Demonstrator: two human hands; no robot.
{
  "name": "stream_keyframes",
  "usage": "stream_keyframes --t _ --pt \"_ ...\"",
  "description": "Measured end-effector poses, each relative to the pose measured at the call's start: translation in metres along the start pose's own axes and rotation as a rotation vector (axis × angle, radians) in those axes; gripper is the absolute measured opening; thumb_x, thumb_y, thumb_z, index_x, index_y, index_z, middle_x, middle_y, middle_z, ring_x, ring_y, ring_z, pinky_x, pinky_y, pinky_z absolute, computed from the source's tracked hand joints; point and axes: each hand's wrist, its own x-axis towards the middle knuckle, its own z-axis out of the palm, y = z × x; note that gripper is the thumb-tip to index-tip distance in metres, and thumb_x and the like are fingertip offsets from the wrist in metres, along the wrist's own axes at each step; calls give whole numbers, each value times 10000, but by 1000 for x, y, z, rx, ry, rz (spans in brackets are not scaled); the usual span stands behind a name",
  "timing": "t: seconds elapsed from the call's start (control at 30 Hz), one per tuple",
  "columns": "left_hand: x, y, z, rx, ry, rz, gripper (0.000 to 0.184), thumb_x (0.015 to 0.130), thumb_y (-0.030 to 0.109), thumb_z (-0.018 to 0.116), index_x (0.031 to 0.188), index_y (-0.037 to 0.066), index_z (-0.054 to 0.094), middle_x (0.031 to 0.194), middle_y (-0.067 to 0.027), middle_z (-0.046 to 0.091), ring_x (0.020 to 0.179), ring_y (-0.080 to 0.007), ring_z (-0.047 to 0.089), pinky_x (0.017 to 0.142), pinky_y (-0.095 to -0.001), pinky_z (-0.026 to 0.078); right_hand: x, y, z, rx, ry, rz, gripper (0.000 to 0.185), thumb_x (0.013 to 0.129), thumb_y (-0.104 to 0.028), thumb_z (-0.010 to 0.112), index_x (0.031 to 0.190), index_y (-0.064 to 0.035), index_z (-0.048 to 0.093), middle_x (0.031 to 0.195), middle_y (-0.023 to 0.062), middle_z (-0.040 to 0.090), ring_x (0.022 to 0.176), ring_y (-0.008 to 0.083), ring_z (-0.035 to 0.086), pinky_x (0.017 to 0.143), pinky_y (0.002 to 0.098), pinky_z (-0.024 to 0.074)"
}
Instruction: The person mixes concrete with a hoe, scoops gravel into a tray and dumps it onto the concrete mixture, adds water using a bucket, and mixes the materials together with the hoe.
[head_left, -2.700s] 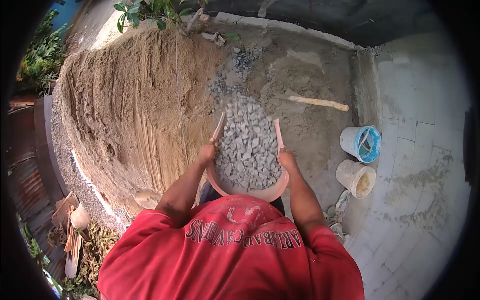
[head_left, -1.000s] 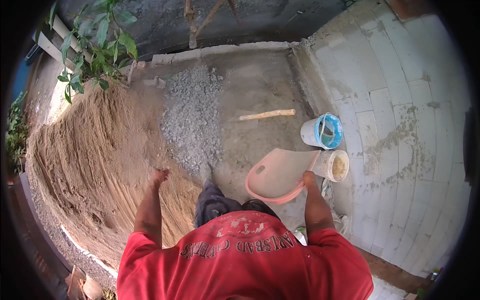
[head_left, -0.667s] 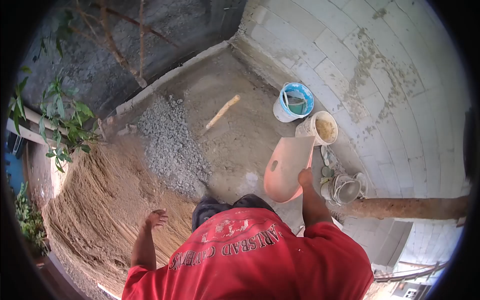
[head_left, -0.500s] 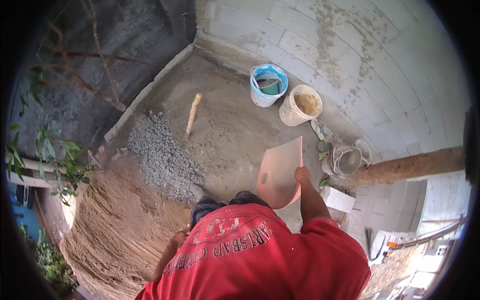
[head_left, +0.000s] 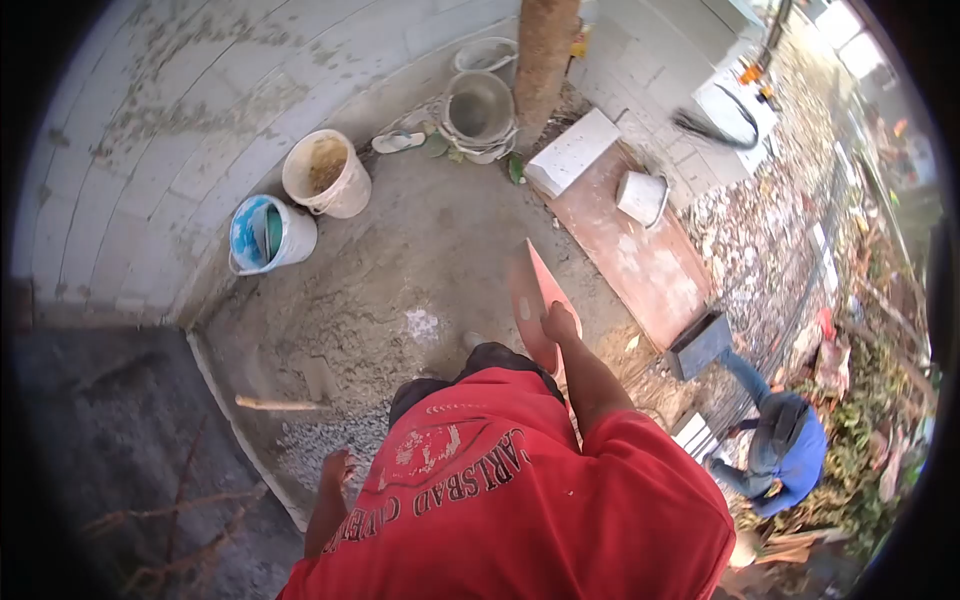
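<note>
From where I stand, the stones [head_left: 315, 448] are already on the ground, spread low by the left hand [head_left: 340, 466], while the pinkish pan [head_left: 530, 305] is well apart from them, out on the right. The right hand [head_left: 560, 324] has its grip closed on the pan's rim and holds it steeply tilted, nearly edge-on. I see no stones in it, though much of its inside is turned away; my reading is that the pan is free of its load. The left hand's grip is open, fingers loosely bent, with nothing in it that I can see. A wooden stick [head_left: 272, 404] lies just beyond the stones. Two buckets, one blue inside [head_left: 298, 243] and one pale [head_left: 347, 187], stand side by side near the block wall [head_left: 200, 120]. Off to the right, past a flat board [head_left: 640, 270], another person [head_left: 785, 445] in blue bends down.
</note>
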Motion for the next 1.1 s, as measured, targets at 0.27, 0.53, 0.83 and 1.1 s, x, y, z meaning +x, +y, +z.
stream_keyframes --t 0.27,0.53,0.83,1.1 --pt "107 306 24 193 -26 166 403 962 375 587 1249 92 595 1109 -76 683 813 -203 639 748 -356 523 -75 117 -1 181 128 431 472 894 -340 634 1137 56 554 1143 312 639 1079 434 635 916 491 514" --pt "143 487 175 700 -483 542 384 971 379 588 1175 56 630 1089 -85 709 838 -167 660 730 -314 528 -199 89 77 473 239 858 567 887 -402 666 1187 62 541 1142 303 652 1089 415 640 918 472 515" --pt "196 516 207 1278 -717 494 369 964 330 589 1184 35 619 1049 -121 719 825 -235 691 704 -348 555 -293 83 169 554 148 993 541 892 -557 622 1045 -43 694 1130 183 696 1062 367 657 907 463 511" --pt "195 551 327 1448 -788 511 351 971 301 589 1180 20 614 1017 -129 718 830 -250 699 675 -356 564 -303 44 205 669 175 1157 456 996 -441 464 1105 -77 716 1095 184 711 1031 384 670 920 453 516"
